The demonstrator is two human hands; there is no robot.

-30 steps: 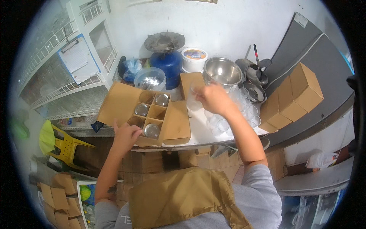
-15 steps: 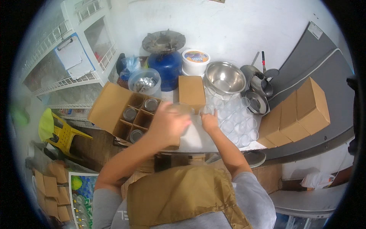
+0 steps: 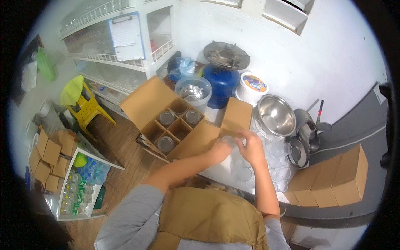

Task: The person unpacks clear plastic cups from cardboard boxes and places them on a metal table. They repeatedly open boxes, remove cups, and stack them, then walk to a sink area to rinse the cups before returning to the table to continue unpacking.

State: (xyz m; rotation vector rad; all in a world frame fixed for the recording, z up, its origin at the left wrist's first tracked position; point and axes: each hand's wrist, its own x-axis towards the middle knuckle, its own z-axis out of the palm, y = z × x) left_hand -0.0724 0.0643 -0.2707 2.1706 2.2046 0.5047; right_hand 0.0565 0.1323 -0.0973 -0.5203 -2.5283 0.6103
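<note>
My left hand is wrapped round a clear glass above the white table. My right hand bends over the far right side of the same glass, thumb and fingers pinched at its rim. Whether a lid or something else small is between those fingers, I cannot make out. Just below, another clear glass stands on the table. To the left is an open divided cardboard box, where several jars with grey tops sit in compartments. Rows of clear glasses cover the table's right part.
Behind my hands stands a closed cardboard box. Further back are a bucket of silvery pieces, a blue gas cylinder with a burner, a white tub and a steel bowl. More cardboard boxes line the right edge.
The view has swung left, so the table appears further right. My left hand has moved from beside the divided box to my right hand, and both now meet at one glass.
</note>
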